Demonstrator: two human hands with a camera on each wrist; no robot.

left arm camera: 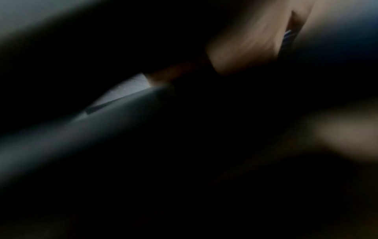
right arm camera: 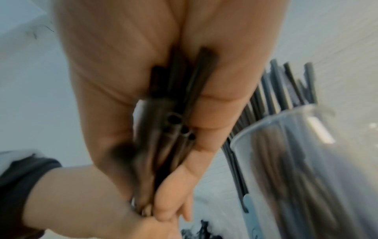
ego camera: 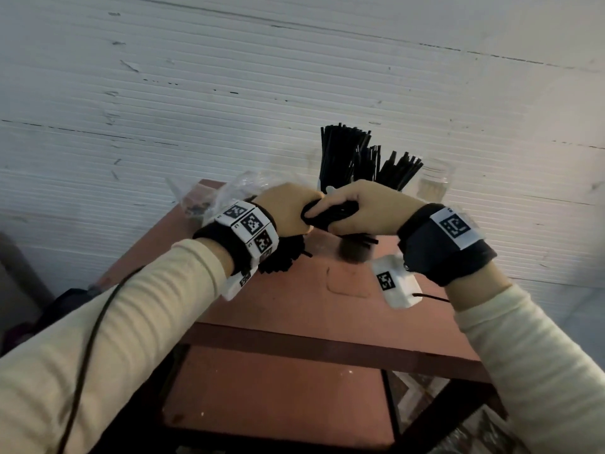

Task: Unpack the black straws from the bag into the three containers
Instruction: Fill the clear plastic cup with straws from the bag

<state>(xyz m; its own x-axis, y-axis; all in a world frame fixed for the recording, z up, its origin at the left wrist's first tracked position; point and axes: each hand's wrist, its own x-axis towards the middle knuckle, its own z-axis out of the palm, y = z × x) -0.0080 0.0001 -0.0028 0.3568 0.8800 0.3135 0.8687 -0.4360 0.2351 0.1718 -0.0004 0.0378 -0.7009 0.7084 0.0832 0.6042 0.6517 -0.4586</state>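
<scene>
Over the red table [ego camera: 294, 309] my two hands meet on a bundle of black straws [ego camera: 330, 214]. My left hand [ego camera: 304, 214] grips one part, whose ends fan out under the wrist [ego camera: 284, 257]. My right hand [ego camera: 327, 217] grips the other part; in the right wrist view the straws [right arm camera: 174, 126] lie along its palm, with the left hand [right arm camera: 102, 202] below. Behind the hands, two clusters of straws [ego camera: 347, 158] stand in containers that are mostly hidden. A clear container [ego camera: 433, 181] at the right has no straws. The left wrist view is dark and blurred.
A crumpled clear plastic bag [ego camera: 209, 194] with a few dark bits lies at the table's back left corner. A white ribbed wall [ego camera: 294, 77] rises right behind the table. In the right wrist view a clear container [right arm camera: 296, 161] of straws stands close by.
</scene>
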